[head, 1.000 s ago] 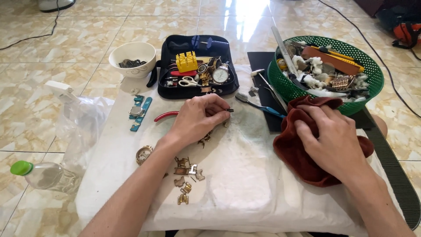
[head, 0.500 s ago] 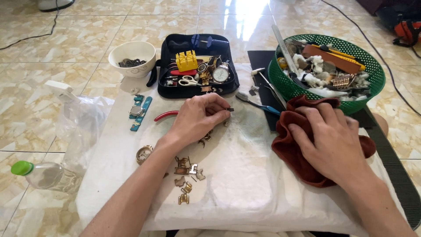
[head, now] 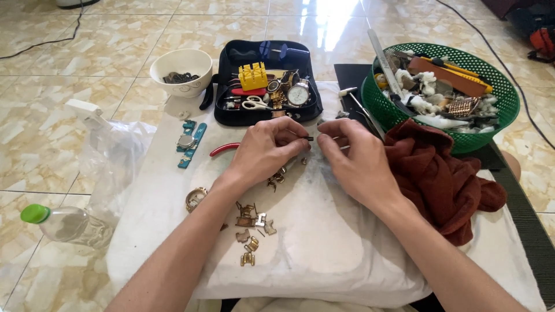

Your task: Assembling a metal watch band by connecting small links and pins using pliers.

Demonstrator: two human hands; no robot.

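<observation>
My left hand and my right hand meet over a white cloth, fingertips pinching a thin dark tool between them. A small metal watch part is partly hidden under my left fingers. Loose gold-coloured watch band links lie on the cloth by my left forearm. A round watch case lies to their left. Red-handled pliers stick out from behind my left hand.
A black tool case with a yellow block, scissors and watches lies open behind. A white bowl, a teal-strapped watch, a plastic bag and a green-capped bottle are left. Right: a maroon cloth and a green basket.
My right hand has left the maroon cloth and moved left to meet my left hand at the thin tool. My left hand has stayed in place.
</observation>
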